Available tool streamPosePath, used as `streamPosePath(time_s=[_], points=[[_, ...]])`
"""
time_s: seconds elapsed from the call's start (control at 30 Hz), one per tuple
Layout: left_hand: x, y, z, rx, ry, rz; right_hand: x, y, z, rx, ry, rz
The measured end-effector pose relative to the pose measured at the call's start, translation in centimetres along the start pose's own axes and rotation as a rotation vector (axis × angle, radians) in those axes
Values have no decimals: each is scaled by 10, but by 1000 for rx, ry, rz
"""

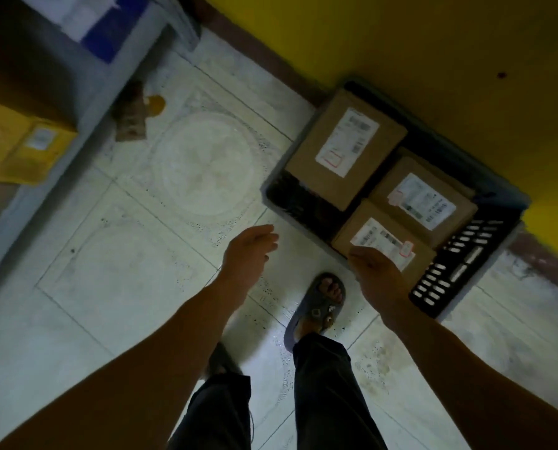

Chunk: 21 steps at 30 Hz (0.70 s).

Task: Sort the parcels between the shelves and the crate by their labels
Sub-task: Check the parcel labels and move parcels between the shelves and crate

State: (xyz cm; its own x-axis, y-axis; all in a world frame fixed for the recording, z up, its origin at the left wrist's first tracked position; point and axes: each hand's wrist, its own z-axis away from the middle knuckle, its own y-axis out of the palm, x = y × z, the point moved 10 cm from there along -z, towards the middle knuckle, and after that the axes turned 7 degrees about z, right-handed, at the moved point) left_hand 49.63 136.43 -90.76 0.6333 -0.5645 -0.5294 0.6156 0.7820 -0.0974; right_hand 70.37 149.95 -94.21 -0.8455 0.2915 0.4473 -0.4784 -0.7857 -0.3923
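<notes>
Two bare forearms reach over the tiled floor; at far left a yellow padded envelope point(27, 147) lies on the grey shelf point(89, 125), and the left hand point(250, 251) hovers empty, fingers relaxed. The right hand point(376, 276) covers the near edge of the nearest cardboard parcel point(378, 232) in the black crate point(449, 271); whether it grasps cannot be told. Likely step: picking up this parcel, which calls for a firm grip and a label check.

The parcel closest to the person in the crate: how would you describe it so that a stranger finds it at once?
Find the dark slotted crate on the floor against the yellow wall. Three brown parcels lie inside; the near-corner parcel is the only one partly covered by the right hand.
</notes>
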Motion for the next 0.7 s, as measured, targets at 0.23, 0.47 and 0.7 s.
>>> streamPosePath(time_s=[0.23,0.47,0.7], points=[[19,-157,45,-127,37,286,95,117,61,173,-150,221],[80,-348,103,-284,66,603,157,301,156,317,-377,506],[154,-536,172,-421,73,790,202,494,280,431,-338,476]])
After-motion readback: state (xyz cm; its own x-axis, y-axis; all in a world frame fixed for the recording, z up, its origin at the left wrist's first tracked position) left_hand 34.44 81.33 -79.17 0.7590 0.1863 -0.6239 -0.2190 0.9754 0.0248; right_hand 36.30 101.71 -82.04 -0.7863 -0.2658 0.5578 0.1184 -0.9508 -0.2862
